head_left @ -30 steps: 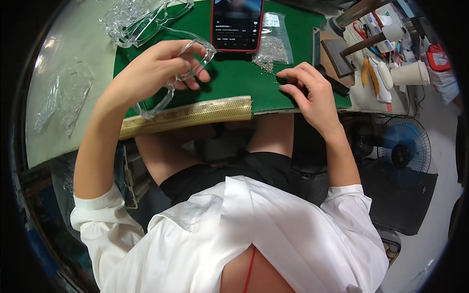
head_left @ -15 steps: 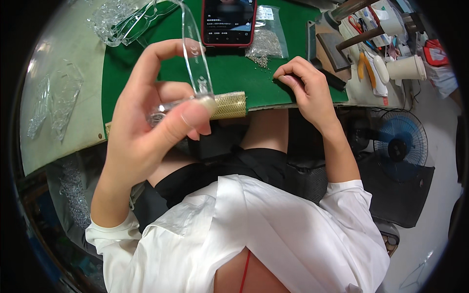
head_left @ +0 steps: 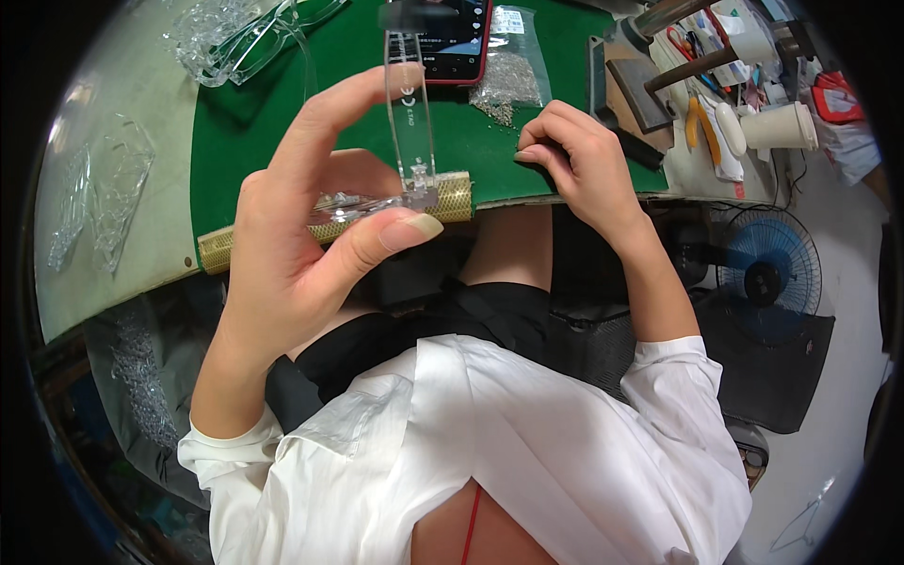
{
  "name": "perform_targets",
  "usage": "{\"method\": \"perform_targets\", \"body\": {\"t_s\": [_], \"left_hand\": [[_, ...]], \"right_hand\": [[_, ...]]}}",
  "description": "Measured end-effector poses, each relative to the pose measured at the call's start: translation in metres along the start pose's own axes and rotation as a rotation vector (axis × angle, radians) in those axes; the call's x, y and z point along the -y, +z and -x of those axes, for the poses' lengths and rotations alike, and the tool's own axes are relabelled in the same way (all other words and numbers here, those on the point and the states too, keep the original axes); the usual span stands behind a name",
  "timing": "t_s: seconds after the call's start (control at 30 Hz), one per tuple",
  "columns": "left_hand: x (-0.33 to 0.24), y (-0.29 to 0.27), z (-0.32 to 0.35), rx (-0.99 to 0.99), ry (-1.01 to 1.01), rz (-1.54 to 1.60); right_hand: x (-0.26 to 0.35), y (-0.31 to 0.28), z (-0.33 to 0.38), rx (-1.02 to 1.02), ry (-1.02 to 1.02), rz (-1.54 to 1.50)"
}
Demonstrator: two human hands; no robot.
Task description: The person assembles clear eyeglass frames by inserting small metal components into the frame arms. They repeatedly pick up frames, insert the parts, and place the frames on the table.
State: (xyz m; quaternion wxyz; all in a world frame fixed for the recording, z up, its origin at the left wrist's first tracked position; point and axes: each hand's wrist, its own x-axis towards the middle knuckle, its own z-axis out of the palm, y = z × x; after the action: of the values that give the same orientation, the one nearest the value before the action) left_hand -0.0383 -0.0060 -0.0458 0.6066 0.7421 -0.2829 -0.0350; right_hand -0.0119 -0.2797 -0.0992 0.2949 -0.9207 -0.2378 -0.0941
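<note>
On the far left of the tabletop [head_left: 113, 273], clear plastic frames [head_left: 99, 193] lie loose on the pale surface, and a heap of more clear frames [head_left: 240, 33] sits at the upper left, at the edge of the green mat [head_left: 245, 132]. The left hand [head_left: 301, 245] is raised above the near edge of the mat, thumb and forefinger curled and pinching a clear plastic glasses arm [head_left: 411, 122] at its hinge end; the arm stands upright from the thumb, its tip reaching up in front of the phone [head_left: 459, 42]. A gold mesh strip [head_left: 330, 226] runs along the mat's near edge, just behind that hand. Right of the glasses arm, well apart from it, the right hand [head_left: 574, 160] rests on the mat with fingers bent and fingertips pressed together near a bag of small metal parts [head_left: 508, 71]; whether it grips anything cannot be told. Farther right stand a paper cup [head_left: 782, 122], pliers [head_left: 699, 118], and a blue fan [head_left: 767, 278] below the tabletop's edge.
</note>
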Motion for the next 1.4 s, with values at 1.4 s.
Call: {"method": "perform_targets", "body": {"t_s": [1.4], "left_hand": [[-0.012, 0.071, -0.034, 0.082, -0.005, 0.283]], "right_hand": [[0.057, -0.074, -0.009, -0.211, -0.393, -0.287]]}}
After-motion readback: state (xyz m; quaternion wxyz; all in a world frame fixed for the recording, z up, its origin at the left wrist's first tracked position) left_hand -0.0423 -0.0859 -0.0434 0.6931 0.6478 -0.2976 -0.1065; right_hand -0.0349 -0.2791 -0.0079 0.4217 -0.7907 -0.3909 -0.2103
